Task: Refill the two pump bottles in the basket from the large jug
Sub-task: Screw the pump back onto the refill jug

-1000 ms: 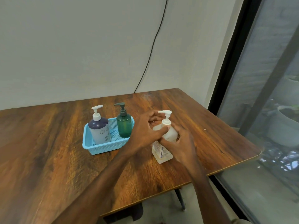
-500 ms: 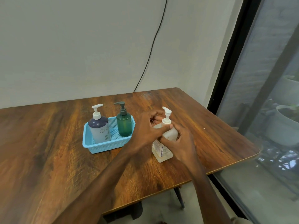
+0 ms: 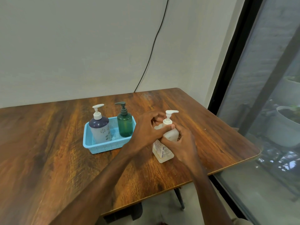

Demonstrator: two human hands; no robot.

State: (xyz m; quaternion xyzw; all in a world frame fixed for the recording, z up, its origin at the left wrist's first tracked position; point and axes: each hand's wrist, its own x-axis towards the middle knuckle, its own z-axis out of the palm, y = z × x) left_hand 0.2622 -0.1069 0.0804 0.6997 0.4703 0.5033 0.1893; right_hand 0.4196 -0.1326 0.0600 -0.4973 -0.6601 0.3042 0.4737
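From the head view, the wooden counter (image 3: 48, 143) stands against a pale wall, with its right edge near a tall dark-framed window (image 3: 267, 95). The large jug (image 3: 163, 152), a pale translucent container with a printed label down its near corner, stands upright on the counter, just right of the basket (image 3: 103, 149) and apart from it. A white pump head (image 3: 170, 113) sits on the jug's neck, its spout pointing right.

The left hand (image 3: 145, 129) reaches in from the lower left. Its fingers (image 3: 155, 118) are curled around the collar under the pump, and the thumb lies across the front of the neck. The right hand (image 3: 182, 144) comes in from below and grips the jug's shoulder, with its thumb on the near face and the other fingers (image 3: 182, 133) wrapped round the far side. Both hands are closed on the jug, which they largely cover; only the label, part of the shoulder and the pump show.

The light blue basket holds the two pump bottles upright. A dark blue and white one (image 3: 99, 129) with a white pump is at its left end, and a green one (image 3: 124, 126) with a dark green pump is at its right end, with a gap between them.

A black cable (image 3: 154, 46) runs down the wall to the back edge of the counter. Outside the glass a pale round planter (image 3: 285, 129) is visible.
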